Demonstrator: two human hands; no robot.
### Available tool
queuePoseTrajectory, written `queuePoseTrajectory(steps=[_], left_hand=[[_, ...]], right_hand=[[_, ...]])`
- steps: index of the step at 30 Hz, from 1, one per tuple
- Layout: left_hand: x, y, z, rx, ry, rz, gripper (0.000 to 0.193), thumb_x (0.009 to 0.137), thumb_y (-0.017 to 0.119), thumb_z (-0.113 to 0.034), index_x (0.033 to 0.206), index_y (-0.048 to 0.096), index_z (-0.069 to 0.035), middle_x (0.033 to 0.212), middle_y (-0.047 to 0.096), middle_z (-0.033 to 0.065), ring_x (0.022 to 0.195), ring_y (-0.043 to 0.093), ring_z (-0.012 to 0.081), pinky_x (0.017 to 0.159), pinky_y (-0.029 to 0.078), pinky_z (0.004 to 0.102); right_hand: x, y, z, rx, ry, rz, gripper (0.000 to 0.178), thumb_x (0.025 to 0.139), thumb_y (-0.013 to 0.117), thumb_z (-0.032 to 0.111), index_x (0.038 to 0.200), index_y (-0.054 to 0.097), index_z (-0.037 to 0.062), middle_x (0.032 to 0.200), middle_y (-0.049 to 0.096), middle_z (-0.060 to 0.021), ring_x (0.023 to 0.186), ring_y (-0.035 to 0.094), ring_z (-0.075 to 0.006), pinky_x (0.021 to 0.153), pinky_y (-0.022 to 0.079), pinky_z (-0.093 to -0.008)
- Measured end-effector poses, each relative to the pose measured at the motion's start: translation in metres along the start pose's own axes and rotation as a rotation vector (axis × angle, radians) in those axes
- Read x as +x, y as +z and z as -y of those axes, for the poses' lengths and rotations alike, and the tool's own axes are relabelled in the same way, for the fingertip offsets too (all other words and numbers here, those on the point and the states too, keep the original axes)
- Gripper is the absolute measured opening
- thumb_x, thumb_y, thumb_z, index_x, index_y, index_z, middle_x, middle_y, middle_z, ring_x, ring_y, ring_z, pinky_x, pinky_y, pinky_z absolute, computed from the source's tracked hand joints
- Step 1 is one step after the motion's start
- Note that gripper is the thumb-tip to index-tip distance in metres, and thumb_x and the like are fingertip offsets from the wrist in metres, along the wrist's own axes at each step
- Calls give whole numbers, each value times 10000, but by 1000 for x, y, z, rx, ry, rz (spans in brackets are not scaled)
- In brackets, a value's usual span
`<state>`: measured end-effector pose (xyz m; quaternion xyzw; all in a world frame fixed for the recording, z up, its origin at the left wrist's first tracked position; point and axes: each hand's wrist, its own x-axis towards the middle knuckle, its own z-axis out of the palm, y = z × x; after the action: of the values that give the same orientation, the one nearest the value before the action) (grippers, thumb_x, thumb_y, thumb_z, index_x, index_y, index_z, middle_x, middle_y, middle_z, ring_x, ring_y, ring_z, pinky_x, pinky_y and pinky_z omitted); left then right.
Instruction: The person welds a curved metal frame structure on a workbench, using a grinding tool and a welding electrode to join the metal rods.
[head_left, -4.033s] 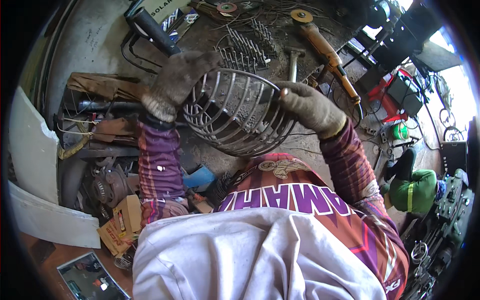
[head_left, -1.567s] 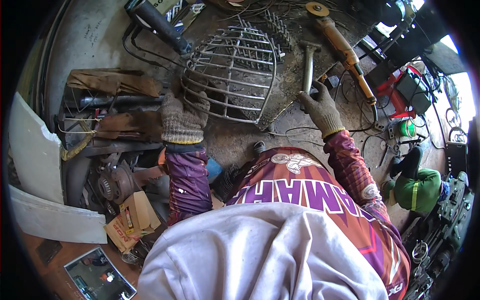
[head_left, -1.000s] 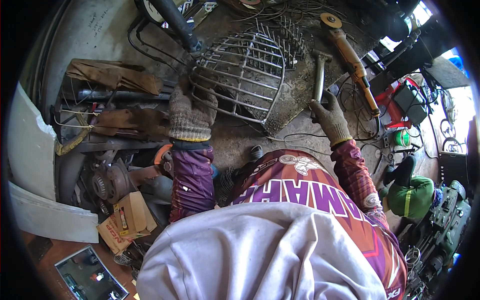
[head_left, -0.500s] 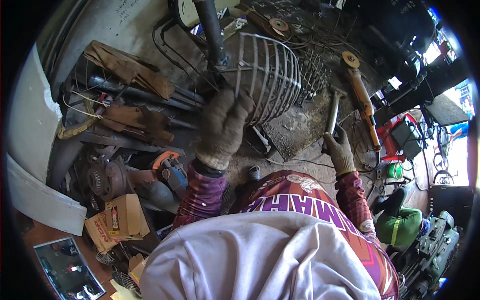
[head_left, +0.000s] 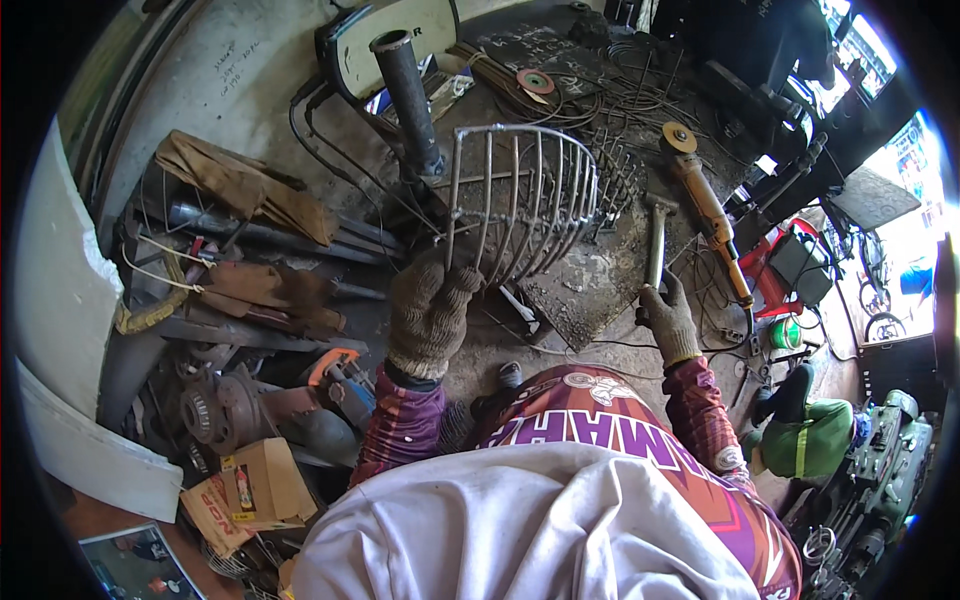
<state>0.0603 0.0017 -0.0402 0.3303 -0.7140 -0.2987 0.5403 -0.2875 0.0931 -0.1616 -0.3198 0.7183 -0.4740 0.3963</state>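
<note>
My left hand (head_left: 430, 312), in a dirty knitted work glove, is closed around the near bars of a curved metal rod cage (head_left: 516, 212). The cage is tilted up above the worn metal work table (head_left: 585, 285). In my gloved right hand (head_left: 670, 322) is the handle of a hammer (head_left: 656, 245), its head pointing away from me near the table's right side. A thick steel pipe (head_left: 405, 95) stands upright just beyond the cage.
An angle grinder (head_left: 708, 205) with a yellowish disc lies right of the hammer. Rods and brown cloths (head_left: 245, 190) are heaped on the left, above a cardboard box (head_left: 262, 485). Cables cross the floor. Someone's green-clothed leg (head_left: 810, 440) shows at lower right.
The cage in my left hand has tipped, showing more of its open side, and that hand sits slightly lower. The hammer has shifted little. The whole view has tilted slightly.
</note>
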Motion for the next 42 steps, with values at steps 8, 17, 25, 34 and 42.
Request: queuePoseTrajectory(steps=[8,17,25,34,42], left_hand=[[7,-12,3,-265,-130,45,251,996,629,-208,1141,680,-10,926,723,66,778,667,148,689,534,302],[46,8,27,-1010,-727,-307,346,1037,533,-268,1244,613,-3,1198,685,186,1024,702,257,826,613,394],[68,6,75,-1754,-862,61,321,1032,521,-225,1174,641,37,1164,694,221,974,727,306,815,650,452],[47,20,48,-1635,-893,12,302,1020,543,-210,1159,644,38,1086,717,215,946,732,304,778,652,465],[31,26,32,-1560,-903,3,369,1032,520,-258,1235,618,34,1165,701,212,1006,721,313,860,627,474]], right_hand=[[-1,10,-1,68,27,-48,600,986,620,219,1485,350,22,975,600,-55,721,584,-114,617,527,-273],[4,6,-3,-24,-11,-80,645,961,651,316,1441,400,-35,899,634,-80,673,623,-130,600,524,-281],[1,-2,-4,-16,62,-59,679,933,683,351,1451,431,-7,881,652,-77,702,635,-127,633,534,-280],[4,-3,12,-210,35,-35,719,882,714,421,1409,453,8,1031,700,-163,780,701,-195,697,556,-338],[18,-8,-10,-243,-21,-4,720,874,685,450,1403,463,16,1227,648,-249,1132,646,-361,969,492,-413]])
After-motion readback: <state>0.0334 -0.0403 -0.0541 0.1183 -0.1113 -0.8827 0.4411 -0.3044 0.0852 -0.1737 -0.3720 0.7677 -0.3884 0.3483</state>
